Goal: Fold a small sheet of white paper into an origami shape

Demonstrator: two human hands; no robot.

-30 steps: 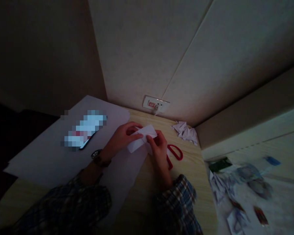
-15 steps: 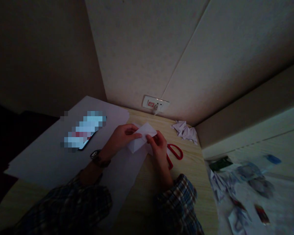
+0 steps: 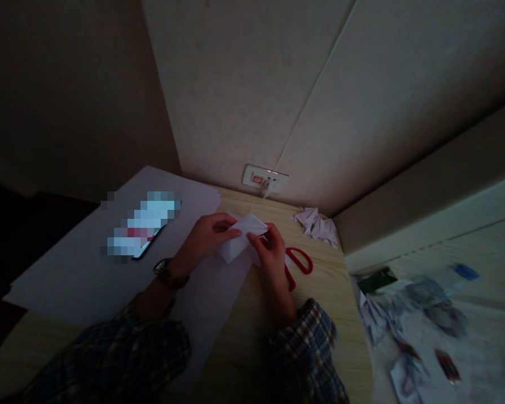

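A folded piece of white paper (image 3: 235,246) is held between my two hands above the table. My left hand (image 3: 210,233) pinches its left side, thumb on top and fingers behind. On the right, my right hand (image 3: 270,247) grips the other corner, its thumb pressed on the upper face near a crease. Scissors with red handles (image 3: 299,261) lie just right of my right wrist, their blades hidden. Beneath my left arm spread large white paper sheets (image 3: 79,264), with a lit phone (image 3: 141,227) resting on them.
Several folded paper pieces (image 3: 317,225) sit at the table's back right corner. A socket with a plug (image 3: 266,179) is on the wall behind. Beyond the right edge of the wooden table (image 3: 332,292), a plastic bottle (image 3: 440,286) and more folded paper (image 3: 373,317) lie on a lower pale surface.
The right thumb has shifted slightly left on the paper, and a crease shows more clearly near the right corner. The whole view has moved a little; both hands keep their hold.
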